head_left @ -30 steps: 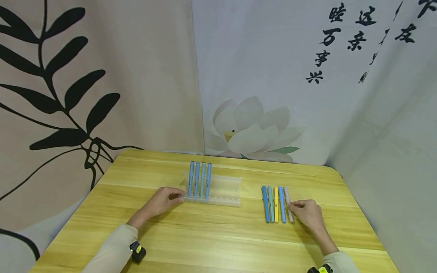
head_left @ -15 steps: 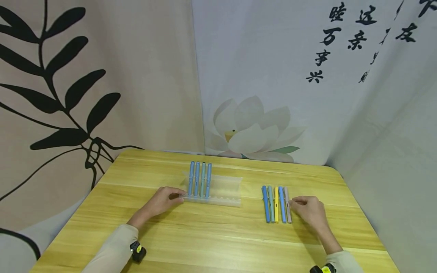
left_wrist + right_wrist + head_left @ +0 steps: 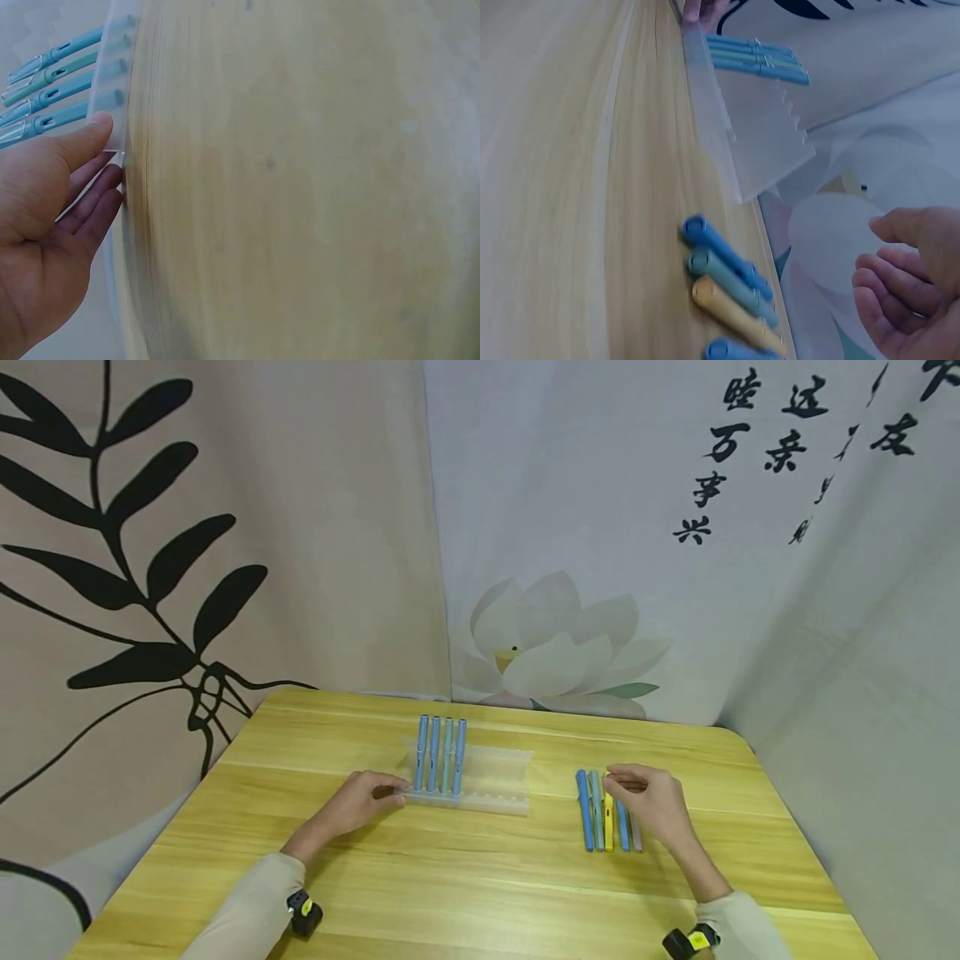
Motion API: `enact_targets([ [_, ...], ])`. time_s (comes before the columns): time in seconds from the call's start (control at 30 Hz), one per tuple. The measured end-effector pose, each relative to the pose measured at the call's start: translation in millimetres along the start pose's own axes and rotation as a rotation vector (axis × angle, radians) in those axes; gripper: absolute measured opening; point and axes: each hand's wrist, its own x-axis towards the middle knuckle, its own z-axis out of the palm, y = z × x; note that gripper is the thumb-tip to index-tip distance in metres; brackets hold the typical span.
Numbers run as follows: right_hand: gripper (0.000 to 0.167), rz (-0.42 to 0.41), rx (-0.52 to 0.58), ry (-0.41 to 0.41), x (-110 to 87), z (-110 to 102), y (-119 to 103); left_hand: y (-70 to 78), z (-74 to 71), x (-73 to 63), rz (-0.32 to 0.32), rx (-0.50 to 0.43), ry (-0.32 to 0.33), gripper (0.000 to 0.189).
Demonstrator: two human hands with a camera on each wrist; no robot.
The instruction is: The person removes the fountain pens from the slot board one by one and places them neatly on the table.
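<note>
A clear pen stand (image 3: 495, 781) sits left of the table's middle, holding several blue and pale green pens (image 3: 440, 756) upright at its left end. My left hand (image 3: 367, 797) pinches the stand's front left corner, thumb (image 3: 94, 135) on top and fingers beneath. On the right lies a row of pens: a blue pen (image 3: 585, 810), a green pen (image 3: 597, 810), a yellow pen (image 3: 608, 827), another blue pen (image 3: 623, 827) and a pale purple pen (image 3: 637, 833). My right hand (image 3: 648, 797) is over the row, fingertips near the yellow pen's top end; the right wrist view shows its thumb and fingers apart, holding nothing.
The wooden table (image 3: 465, 885) runs back to a printed curtain (image 3: 570, 527) with a lotus and black characters. Another curtain (image 3: 330, 527) with black leaves hangs at the left. Cameras are strapped to both wrists.
My right hand has left the pale purple pen at the row's right end and moved left, over the yellow pen. The left hand stays on the stand's corner.
</note>
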Motion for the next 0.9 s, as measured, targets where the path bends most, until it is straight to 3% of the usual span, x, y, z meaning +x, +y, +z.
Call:
enact_targets([
  [0.53, 0.028, -0.106, 0.126, -0.054, 17.6, 46.6, -40.4, 3.9, -2.1, -1.4, 0.047, 0.003, 0.008, 0.029],
  [0.9, 0.023, -0.125, 0.215, -0.119, 22.2, 83.0, -63.7, 3.9, -1.9, -1.7, 0.035, 0.0, 0.005, 0.029],
])
